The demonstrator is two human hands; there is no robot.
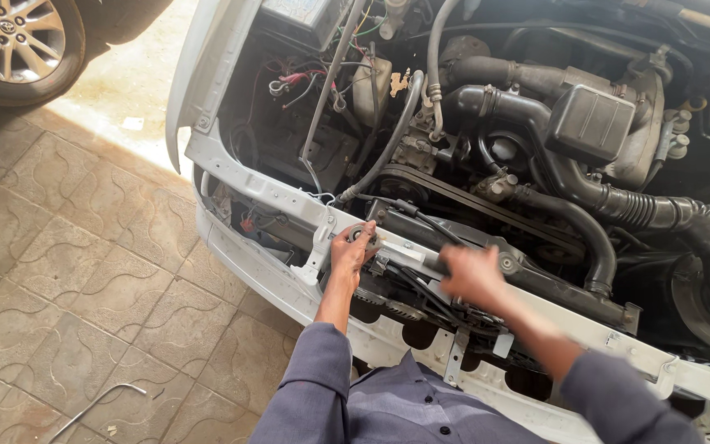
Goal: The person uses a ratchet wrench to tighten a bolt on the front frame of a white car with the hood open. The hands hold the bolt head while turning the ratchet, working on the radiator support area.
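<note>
Head view looks down into an open engine bay (536,123), where the left hand (352,253) is curled around a small round fitting (360,233) on the white crossbar (289,201) at the car's front. Right hand (472,274) is blurred, seemingly closed on a silver handle (408,255) just beside the left; its grip cannot be told. A bent rod (96,404) lies on the paving (59,255).

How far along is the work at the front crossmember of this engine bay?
Done: the front is stripped, so the white crossmember and the fan belt are exposed. In hand: the left hand presses a socket-like tool head onto the crossmember while the blurred right hand grips its handle. Left: the front remains open, and a bent metal rod lies on the paving.
</note>
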